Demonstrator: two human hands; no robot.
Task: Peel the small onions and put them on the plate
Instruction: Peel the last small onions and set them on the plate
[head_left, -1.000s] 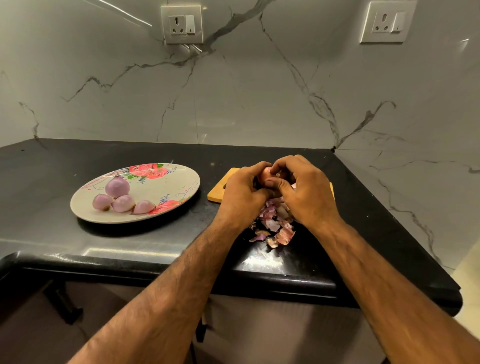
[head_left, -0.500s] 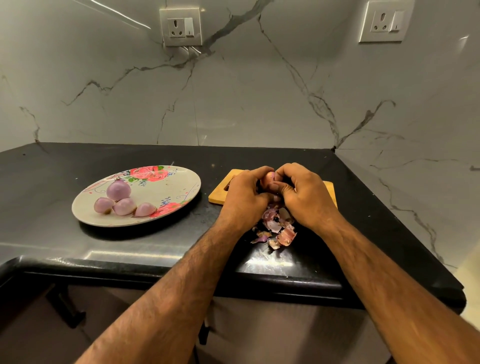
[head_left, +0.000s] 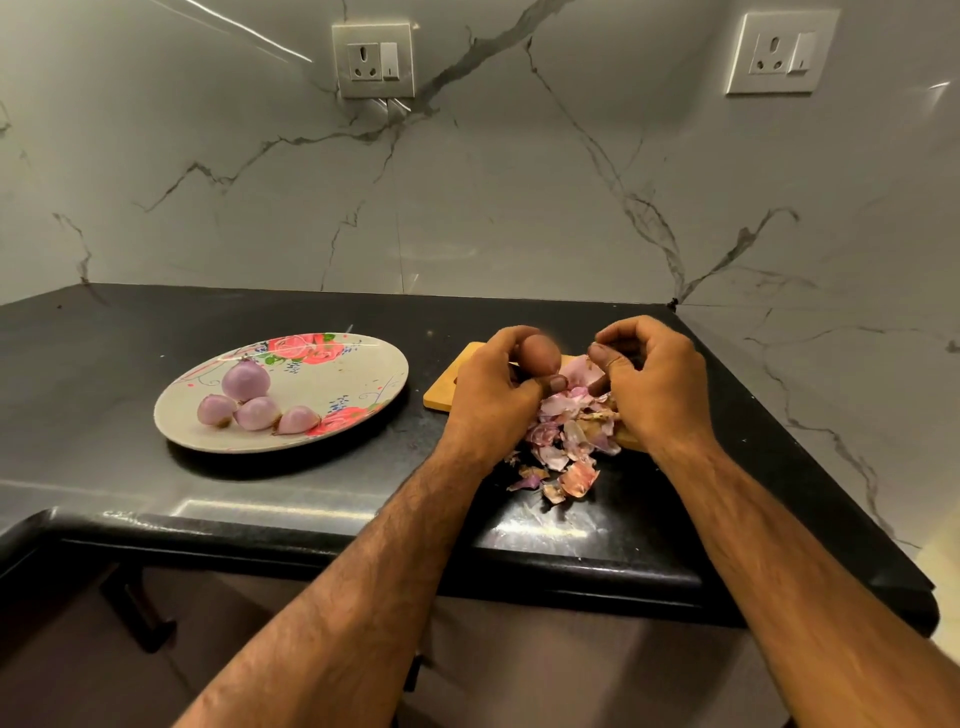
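— Black and shiny, that is our counter (head_left: 311, 514), with a gray marble wall (head_left: 467, 208) behind it and two plug sockets (head_left: 373, 61) up high. What do we hold?

— We hold one small onion (head_left: 540, 354) in our left hand (head_left: 493, 395). Our fingers (head_left: 553, 383) are wrapped around it, and it sits up above the wooden board (head_left: 441, 397). It looks brownish, so some skin may be on it.

— And our right hand (head_left: 652, 382)?

— It is just beside the onion, with its fingers curled in. The thumb and first finger are pinched close, but we cannot tell if a bit of skin is between them.

— Where do the skins go?

— We see a pile of onion skins (head_left: 563, 441) under our hands. Some lie on the board and some have spilled onto the counter near the front edge.

— And the plate?

— The flowery plate (head_left: 363, 374) is to our left, well apart from the board. Four peeled onions (head_left: 246, 380) lie on it, pale purple. The big one is at the back. Three smaller ones sit in a row in front, close together.
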